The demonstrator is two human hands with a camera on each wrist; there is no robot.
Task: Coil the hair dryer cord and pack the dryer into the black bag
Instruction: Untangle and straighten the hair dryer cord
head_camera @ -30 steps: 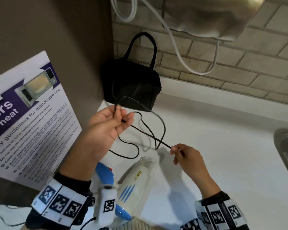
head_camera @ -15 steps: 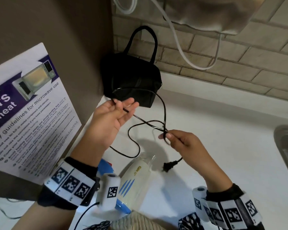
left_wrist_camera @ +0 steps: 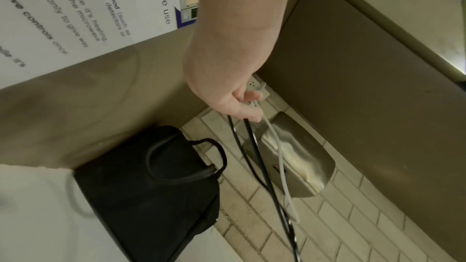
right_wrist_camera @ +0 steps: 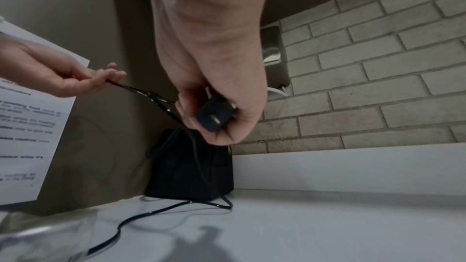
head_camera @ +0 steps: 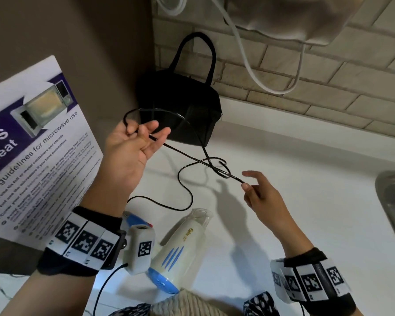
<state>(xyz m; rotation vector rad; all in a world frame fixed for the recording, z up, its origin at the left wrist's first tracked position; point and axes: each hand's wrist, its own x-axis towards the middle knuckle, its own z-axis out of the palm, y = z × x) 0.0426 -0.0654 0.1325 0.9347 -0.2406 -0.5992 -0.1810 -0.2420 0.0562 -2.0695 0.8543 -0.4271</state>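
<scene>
A cream and blue hair dryer lies on the white counter near me. Its thin black cord runs up from the counter. My left hand is raised in front of the black bag and pinches the cord loops between thumb and fingers. To its right, my right hand pinches the cord's end, stretched toward the left hand. The black plug sits tucked in its curled fingers. The bag stands upright in the corner with its handles up.
A microwave guidelines poster hangs on the left wall. A steel sink edges the counter at right. On the brick wall above, a metal unit has a white cable drooping from it.
My right hand has drawn back to the right from the left hand. The plug, dangling below it half a second ago, is now inside its fingers. The loop over my left hand is wider.
</scene>
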